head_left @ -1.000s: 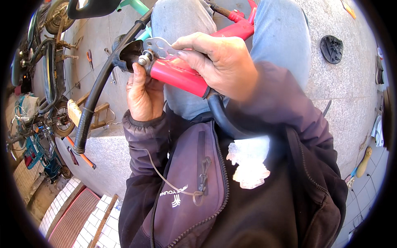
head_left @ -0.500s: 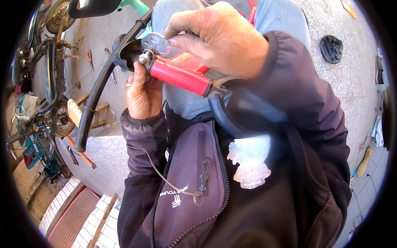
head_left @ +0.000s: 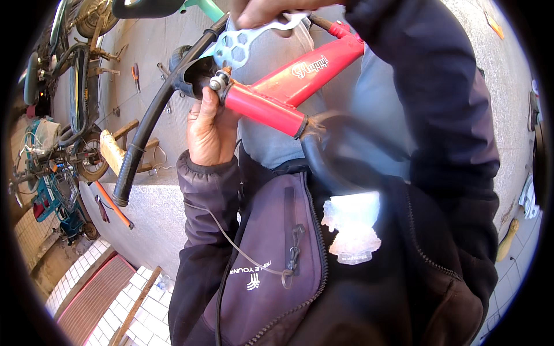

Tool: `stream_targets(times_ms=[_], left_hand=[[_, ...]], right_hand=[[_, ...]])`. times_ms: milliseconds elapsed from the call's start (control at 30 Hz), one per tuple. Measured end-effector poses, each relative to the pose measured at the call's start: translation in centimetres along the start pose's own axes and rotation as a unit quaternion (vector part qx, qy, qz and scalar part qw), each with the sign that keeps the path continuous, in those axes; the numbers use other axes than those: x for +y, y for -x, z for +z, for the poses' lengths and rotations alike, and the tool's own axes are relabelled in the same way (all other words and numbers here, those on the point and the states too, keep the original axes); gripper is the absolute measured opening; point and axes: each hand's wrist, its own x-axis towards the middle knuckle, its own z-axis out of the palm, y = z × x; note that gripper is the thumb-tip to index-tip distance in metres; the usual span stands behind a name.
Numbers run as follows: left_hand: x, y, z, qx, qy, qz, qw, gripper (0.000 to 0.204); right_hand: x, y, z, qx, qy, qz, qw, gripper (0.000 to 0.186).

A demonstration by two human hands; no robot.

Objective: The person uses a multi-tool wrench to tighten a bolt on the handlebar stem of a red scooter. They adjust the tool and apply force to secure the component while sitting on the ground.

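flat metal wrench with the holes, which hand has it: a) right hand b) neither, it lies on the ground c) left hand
a: the right hand pinches the flat multi-hole wrench at the top of the picture, while the left hand grips the end of the red frame below it.

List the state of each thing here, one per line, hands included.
left hand: gripping the end of the red frame
right hand: holding the flat wrench, mostly out of view
flat wrench: lifted just above the bolt
red frame: held across the lap
bolt: in the frame end, exposed
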Motion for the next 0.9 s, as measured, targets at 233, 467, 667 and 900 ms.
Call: stream_targets(times_ms=[233,467,667,900], left_hand=[[-0.4,-0.7,1.3,-0.003,0.062,-0.005,0.998,0.047],[-0.9,-0.3,3.2,0.123,-0.023,0.073,0.989,0.031],[0.8,1.0,0.6,-0.016,0.085,0.091,0.992,0.043],[2.6,-1.7,0.2,0.010,0.107,0.064,0.992,0.050]], right_hand=[[2.8,8.7,4.3,0.319,-0.265,0.121,0.902,0.026],[6.0,9.6,10.9,0.379,-0.229,0.066,0.894,0.024],[5.4,11.7,13.5,0.370,-0.326,0.128,0.861,0.029],[8.0,14.0,15.2,0.409,-0.056,0.023,0.911,0.021]])
